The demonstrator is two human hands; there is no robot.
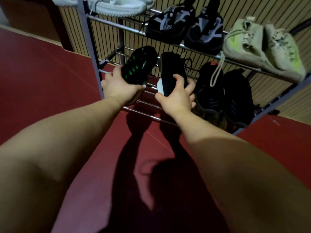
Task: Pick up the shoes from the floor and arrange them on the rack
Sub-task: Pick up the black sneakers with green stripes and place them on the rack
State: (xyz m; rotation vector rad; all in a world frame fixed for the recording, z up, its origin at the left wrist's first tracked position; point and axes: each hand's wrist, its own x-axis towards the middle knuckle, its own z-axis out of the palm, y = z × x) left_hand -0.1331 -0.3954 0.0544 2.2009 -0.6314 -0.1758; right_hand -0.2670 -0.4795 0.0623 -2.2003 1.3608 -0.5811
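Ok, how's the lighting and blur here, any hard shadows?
Head view: dim, with hard arm shadows on the floor; left shoe and right shoe, held by left hand and right hand, lose detail; wide-angle stretches the forearms; slightly soft throughout.

**Red floor, slatted wall**

A dark red floor [42, 81] fills the near and left ground, and a broad shadow [168, 185] lies on it near the centre. At the far side rises a tan wall [252, 9] with dark vertical slats. A brown panel [33, 17] stands far left.

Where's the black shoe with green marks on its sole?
In the head view, left of centre: the left hand holds the green-marked shoe over the rack's lower shelf, beside the black shoe in the right hand.
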